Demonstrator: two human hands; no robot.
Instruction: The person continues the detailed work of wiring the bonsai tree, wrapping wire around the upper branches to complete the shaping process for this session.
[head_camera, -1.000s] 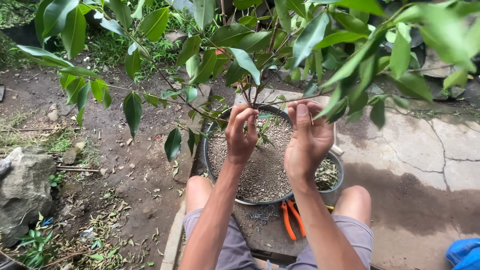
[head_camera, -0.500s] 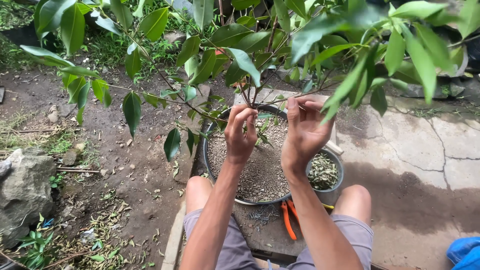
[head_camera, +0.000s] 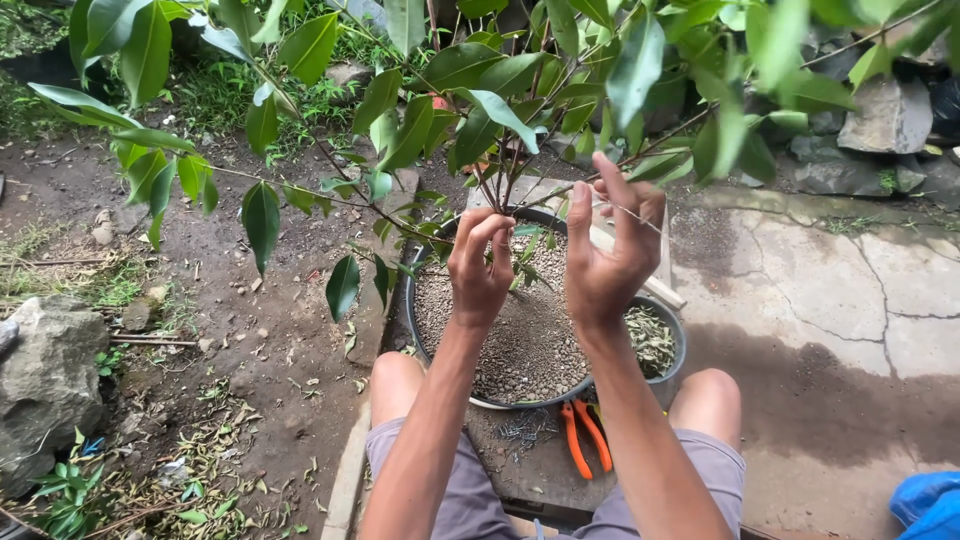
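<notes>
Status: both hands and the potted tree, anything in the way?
Left hand curled at the thin branch. Right hand pinching it higher. Potted tree upright in gravel. Leaves crowd the view; orange pliers lie aside.

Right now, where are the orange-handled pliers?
The orange-handled pliers lie on the ground between the person's knees, just in front of the gravel-filled pot, beneath the right hand.

A single view, from a camera worn on the person's head; it looks steeply down and forward over the forearms, which enter from the bottom edge; the left hand (head_camera: 480, 265) and right hand (head_camera: 608, 250) sit close, at frame centre, above a gravel-filled pot (head_camera: 520, 345); leaves hang very near the lens across the top; bare soil fills the left side, cracked paving (head_camera: 820, 300) the right; knees frame the bottom centre.
</notes>
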